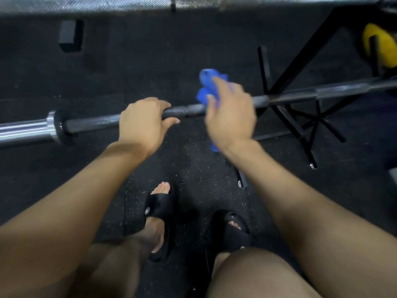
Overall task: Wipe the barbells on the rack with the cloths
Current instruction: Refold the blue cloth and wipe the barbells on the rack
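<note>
Wiping dark barbell [290, 97] lying across rack [300, 117]: left hand [140, 123] curled around shaft, steadying; right hand [231, 117] clutching bunched blue cloth [206, 89] against bar. Next, probably sliding cloth rightward toward rack.

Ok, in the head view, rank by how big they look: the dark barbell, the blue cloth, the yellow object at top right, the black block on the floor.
1. dark barbell, spanning nearly the whole frame.
2. blue cloth, partly hidden by the right hand.
3. yellow object and black block: look alike, and the yellow one is cut off, so unranked.
</note>
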